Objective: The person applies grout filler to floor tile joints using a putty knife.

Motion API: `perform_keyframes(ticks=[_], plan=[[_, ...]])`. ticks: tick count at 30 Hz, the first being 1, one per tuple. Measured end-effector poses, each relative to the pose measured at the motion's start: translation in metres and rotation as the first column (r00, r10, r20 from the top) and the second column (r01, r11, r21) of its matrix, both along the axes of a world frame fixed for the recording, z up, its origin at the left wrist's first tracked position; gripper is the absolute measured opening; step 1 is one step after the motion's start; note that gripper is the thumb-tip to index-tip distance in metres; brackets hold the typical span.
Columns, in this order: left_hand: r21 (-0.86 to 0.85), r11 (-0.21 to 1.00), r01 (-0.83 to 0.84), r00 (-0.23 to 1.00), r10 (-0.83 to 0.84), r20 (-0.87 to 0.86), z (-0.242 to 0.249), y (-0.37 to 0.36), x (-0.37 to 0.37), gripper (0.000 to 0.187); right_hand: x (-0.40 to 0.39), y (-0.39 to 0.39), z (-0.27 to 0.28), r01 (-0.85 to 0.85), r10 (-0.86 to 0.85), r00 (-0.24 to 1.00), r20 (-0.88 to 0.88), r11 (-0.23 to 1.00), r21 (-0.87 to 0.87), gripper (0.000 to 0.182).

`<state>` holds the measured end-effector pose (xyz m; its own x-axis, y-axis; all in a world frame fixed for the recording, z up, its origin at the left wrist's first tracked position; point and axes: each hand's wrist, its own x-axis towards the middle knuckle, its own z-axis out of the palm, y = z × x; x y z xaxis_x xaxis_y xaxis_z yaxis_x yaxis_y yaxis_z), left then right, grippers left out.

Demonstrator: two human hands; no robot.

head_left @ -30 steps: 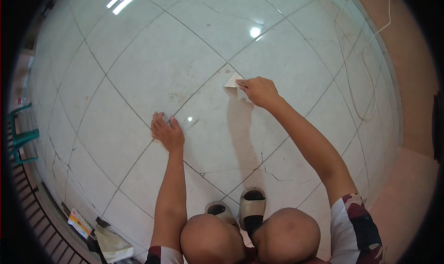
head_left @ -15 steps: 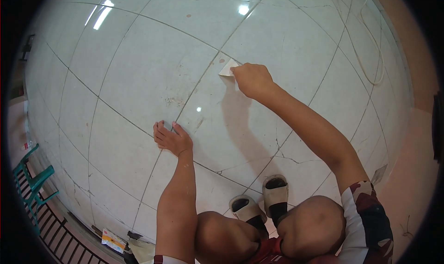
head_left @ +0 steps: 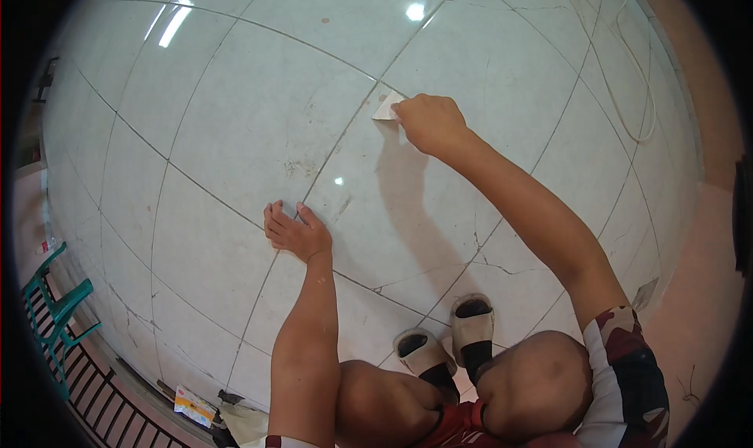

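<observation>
My right hand (head_left: 433, 123) is closed on a small white folded sheet (head_left: 387, 107), held against the tiled floor (head_left: 227, 95) near a crossing of tile joints. The sheet has a straight dark lower edge, and its inner part is hidden by my fingers. Small brownish spots lie on the tile just beside it. Lower and to the left, my left hand (head_left: 300, 232) leans on the floor over a joint, fingers bent and spread, holding nothing. Above that hand is a patch of pale smudges (head_left: 300, 168).
My feet in beige slippers (head_left: 473, 329) stand below the hands. A pale cable (head_left: 645, 118) loops on the floor at the right. At lower left are a green plastic chair (head_left: 64, 307), a dark metal railing (head_left: 98, 397) and a white-and-orange packet (head_left: 194, 406).
The right hand and the white sheet have shifted slightly up the floor. The left hand stays in the same place on the tile, while the whole view moves a little.
</observation>
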<state>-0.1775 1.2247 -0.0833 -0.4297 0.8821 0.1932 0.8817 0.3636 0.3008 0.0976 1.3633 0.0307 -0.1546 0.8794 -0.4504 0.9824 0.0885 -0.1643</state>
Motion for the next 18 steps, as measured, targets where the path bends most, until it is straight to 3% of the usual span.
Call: perform_keyframes(ticks=[4,7,10,18], plan=[[-0.008,1.0,-0.015,1.0,0.014,-0.007,0.0,0.0,-0.001,0.041,-0.001,-0.004,0.004,-0.032,0.032,0.999,0.005,0.999,-0.016,0.014],[-0.009,1.0,0.003,1.0,-0.003,-0.013,-0.001,0.001,0.0,0.042,-0.003,0.002,-0.001,0.037,-0.037,0.999,-0.011,0.999,-0.011,0.013],[0.0,1.0,0.001,1.0,-0.001,0.013,0.0,0.005,0.0,0.042,0.0,-0.001,-0.001,0.001,-0.001,1.0,-0.009,0.998,0.064,0.012],[0.008,1.0,0.006,1.0,-0.006,-0.016,-0.001,0.001,0.0,0.042,0.002,-0.003,0.014,-0.01,0.012,0.999,0.036,0.998,-0.064,0.014]])
